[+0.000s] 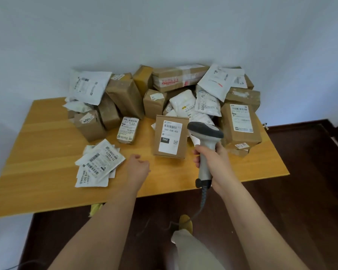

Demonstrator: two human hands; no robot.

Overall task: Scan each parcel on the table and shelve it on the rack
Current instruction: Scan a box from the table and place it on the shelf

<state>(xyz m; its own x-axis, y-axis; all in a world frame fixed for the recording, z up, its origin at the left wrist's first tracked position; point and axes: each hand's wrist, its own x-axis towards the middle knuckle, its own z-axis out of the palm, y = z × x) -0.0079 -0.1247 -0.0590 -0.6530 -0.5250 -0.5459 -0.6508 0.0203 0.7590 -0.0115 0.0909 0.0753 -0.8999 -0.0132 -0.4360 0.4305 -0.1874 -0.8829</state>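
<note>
Right hand (213, 162) grips scanner (205, 145) beside labelled box (171, 136); left hand (138, 168) curled, empty

Pale blue-white walls (164, 32) met in a corner, light wooden table (37, 172) set against them, dark brown wooden floor (300, 211) seen below, soft even light cast throughout
</note>
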